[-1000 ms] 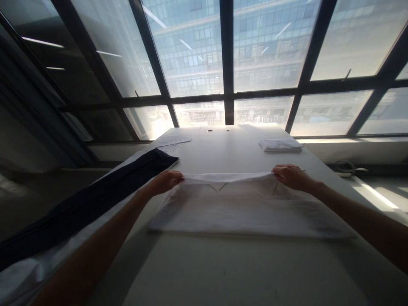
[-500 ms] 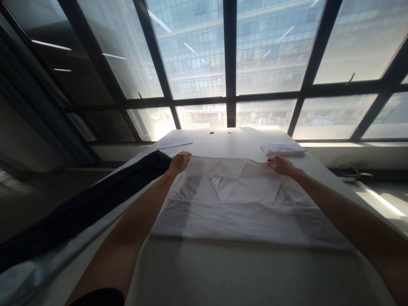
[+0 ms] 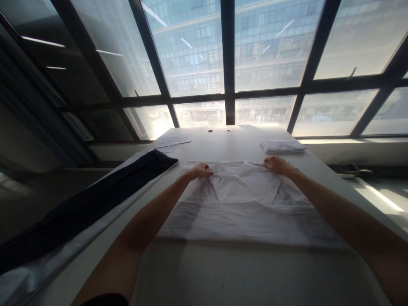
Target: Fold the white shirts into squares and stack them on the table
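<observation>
A thin white garment [image 3: 236,221] lies spread across the table in front of me, with creases and overlapping layers that form slanted folds near its far side. My left hand [image 3: 200,171] is at its far left part, thumb and fingers pressed together on the fabric. At the far right edge, my right hand [image 3: 276,165] grips the cloth with curled fingers. Both arms reach forward over the garment's sides. Left of my left arm lies a long dark navy cloth [image 3: 105,195], on top of a pale cloth [image 3: 79,246].
The white table [image 3: 229,146] stretches toward large windows [image 3: 194,51]. A folded white cloth stack [image 3: 282,147] rests at the far right, and papers [image 3: 172,140] at the far left. A coiled cable [image 3: 353,169] lies beyond the right edge.
My left hand has moved right and slightly nearer, off the far left corner, and the fabric there has bunched inward. My right hand stays at the far right edge.
</observation>
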Tool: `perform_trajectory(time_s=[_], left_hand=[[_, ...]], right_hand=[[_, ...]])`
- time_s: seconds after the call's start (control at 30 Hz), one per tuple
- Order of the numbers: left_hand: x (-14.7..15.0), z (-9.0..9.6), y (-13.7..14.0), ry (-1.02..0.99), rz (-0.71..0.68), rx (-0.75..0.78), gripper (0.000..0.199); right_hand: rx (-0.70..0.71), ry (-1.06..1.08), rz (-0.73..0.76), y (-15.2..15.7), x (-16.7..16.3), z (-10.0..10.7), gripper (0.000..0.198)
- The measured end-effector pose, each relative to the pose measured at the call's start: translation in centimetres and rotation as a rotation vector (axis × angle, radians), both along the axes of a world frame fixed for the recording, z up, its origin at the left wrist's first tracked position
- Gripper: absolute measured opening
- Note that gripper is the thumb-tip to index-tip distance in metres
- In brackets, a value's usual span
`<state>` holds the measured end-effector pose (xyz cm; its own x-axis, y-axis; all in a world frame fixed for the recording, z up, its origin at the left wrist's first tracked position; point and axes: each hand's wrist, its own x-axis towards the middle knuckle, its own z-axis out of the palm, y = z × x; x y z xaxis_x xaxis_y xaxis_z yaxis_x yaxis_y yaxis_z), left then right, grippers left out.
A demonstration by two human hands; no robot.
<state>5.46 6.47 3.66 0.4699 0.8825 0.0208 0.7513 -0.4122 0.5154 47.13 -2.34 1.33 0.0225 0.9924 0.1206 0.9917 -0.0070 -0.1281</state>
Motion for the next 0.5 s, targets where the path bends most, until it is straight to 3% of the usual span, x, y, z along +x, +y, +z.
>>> perform_trajectory(time_s=[0.1, 0.27, 0.4, 0.5], left_hand=[[0.4, 0.7, -1.1, -0.025, -0.032, 0.063, 0.015], [1.0, 0.0, -5.3, 0.026, -0.13, 0.41, 0.015], [1.1, -1.9, -8.1, 0.143, -0.236, 0.412, 0.034], [0.6, -2.5, -8.4, 0.148, -0.407, 0.41, 0.043]], right_hand=[[-0.007, -0.002, -0.007, -0.1, 0.0, 0.2, 0.032], [0.003, -0.001, 0.013, -0.4, -0.2, 0.1, 0.033], [0.172, -0.004, 0.125, -0.7, -1.8, 0.2, 0.04], [0.206, 0.035, 0.292, -1.2, -4.0, 1.0, 0.042]])
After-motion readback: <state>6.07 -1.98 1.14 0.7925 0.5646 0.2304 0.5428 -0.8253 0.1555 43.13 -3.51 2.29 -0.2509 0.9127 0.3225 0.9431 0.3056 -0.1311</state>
